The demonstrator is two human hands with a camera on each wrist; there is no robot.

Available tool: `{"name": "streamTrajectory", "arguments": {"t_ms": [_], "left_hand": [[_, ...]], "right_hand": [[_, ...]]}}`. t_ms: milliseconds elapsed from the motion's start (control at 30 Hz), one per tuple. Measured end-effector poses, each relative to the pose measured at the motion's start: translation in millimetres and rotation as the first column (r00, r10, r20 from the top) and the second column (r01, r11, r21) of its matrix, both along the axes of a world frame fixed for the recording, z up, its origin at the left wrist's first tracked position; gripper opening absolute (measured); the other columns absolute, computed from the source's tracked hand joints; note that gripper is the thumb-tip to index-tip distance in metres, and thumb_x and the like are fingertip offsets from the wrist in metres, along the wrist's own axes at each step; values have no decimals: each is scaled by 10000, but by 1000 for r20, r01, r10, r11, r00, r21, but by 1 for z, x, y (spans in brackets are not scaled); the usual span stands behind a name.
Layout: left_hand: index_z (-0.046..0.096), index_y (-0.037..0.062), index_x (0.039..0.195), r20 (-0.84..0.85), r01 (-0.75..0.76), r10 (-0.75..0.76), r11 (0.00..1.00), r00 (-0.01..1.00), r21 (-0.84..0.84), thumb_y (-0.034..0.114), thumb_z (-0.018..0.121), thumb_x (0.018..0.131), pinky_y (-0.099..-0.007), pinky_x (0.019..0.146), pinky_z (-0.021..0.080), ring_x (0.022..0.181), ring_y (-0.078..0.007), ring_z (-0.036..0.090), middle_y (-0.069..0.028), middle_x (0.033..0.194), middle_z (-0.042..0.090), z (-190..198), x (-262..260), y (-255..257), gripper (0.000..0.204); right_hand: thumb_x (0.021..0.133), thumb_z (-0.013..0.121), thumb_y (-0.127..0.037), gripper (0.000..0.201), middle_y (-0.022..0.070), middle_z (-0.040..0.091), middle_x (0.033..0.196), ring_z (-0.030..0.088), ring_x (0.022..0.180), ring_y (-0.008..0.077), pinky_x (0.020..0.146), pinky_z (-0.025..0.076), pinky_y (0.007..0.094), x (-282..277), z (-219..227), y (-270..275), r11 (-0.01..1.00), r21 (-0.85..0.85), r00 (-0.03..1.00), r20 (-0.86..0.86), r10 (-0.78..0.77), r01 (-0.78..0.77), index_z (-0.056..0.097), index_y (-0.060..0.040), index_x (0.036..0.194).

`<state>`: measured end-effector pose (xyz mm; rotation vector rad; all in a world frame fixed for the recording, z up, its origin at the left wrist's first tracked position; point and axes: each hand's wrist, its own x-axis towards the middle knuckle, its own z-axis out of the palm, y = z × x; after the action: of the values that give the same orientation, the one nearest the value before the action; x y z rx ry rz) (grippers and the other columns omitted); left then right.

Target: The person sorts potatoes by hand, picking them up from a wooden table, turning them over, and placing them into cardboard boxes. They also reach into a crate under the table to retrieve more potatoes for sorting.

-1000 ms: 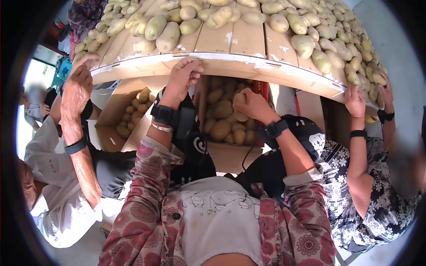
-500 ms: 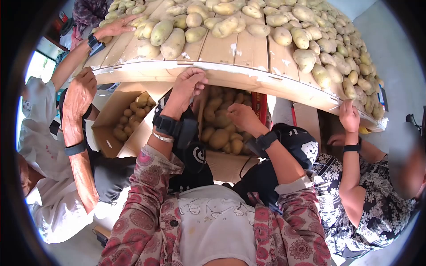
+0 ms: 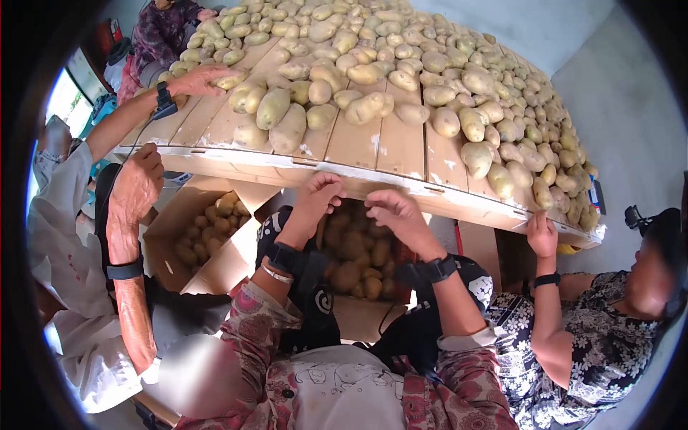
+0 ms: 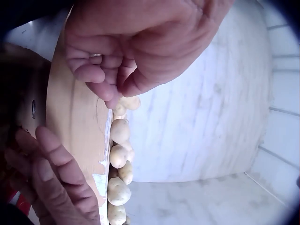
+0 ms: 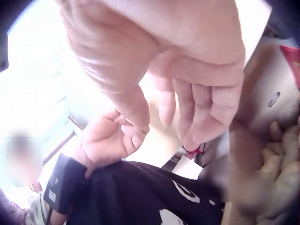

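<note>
My left hand (image 3: 314, 206) is raised at the front edge of the cardboard-covered table (image 3: 358, 143), its fingers loosely curled, with no object visible in them. In the left wrist view the same hand (image 4: 140, 42) has its thumb near its fingertips. Close beside it, my right hand (image 3: 403, 218) is empty above the potato box, fingers slightly bent and apart; the right wrist view shows this hand (image 5: 164, 70) with a gap between thumb and fingers. Many potatoes (image 3: 272, 109) lie on the table. More potatoes (image 3: 358, 247) are in the shadowed box below the edge.
To the left stands another open carton (image 3: 166, 251) with potatoes. One person's forearm (image 3: 129, 287) is raised at left, and another arm (image 3: 129, 115) reaches onto the table. A person in a floral top (image 3: 609, 337) sits at right, one hand (image 3: 542, 233) at the table edge.
My right hand, holding a potato a second ago, is empty and has moved up and left beside my left hand. The view has shifted, showing more of the potato pile.
</note>
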<state>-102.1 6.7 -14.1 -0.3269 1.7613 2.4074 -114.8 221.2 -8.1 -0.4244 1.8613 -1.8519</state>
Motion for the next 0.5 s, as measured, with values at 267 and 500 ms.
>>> {"name": "streamTrajectory", "arguments": {"t_ms": [267,500], "left_hand": [[571,115,898,-74,86,-80,993,994,79,152,550,889,-156,528,376,626,-23,507,13,763,609,-3,8,5,44],[549,83,893,-91,84,-70,984,993,157,110,532,893,-159,513,346,593,-29,466,0,748,600,-3,9,3,32]], "right_hand": [[764,669,-357,514,179,636,971,611,898,292,817,465,341,-155,82,-49,807,475,786,-617,20,352,574,36,1082],[690,559,-664,803,178,598,1128,563,1033,274,871,420,344,-247,74,-106,466,877,898,-294,328,116,601,14,1119]]}}
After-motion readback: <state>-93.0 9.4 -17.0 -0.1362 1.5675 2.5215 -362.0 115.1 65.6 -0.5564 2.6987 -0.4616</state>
